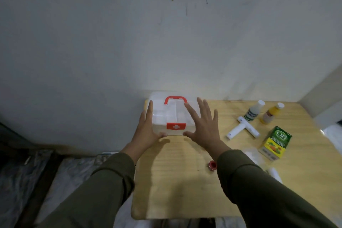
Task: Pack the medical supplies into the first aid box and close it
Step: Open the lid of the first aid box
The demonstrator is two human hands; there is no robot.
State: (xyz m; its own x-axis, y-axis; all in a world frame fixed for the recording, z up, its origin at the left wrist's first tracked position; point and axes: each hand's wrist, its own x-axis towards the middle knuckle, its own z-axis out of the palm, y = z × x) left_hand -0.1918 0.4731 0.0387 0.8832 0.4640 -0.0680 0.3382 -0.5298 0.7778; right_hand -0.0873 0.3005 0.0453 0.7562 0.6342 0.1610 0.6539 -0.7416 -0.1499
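Both hands, left [148, 129] and right [203, 126], spread flat against first aid box [174, 114]; carton [276, 143] reads "OB"

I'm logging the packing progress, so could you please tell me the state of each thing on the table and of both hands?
First aid box: lid shut, red latch down, handle folded flat.
White bottle: capped, upright.
Yellow bottle: capped, upright.
Two white tubes: lying crossed, unpacked.
Green carton: closed, unpacked.
Red-capped item: on the table, unpacked.
Left hand: open, against the box's left side.
Right hand: open, fingers spread, at the box's right side.
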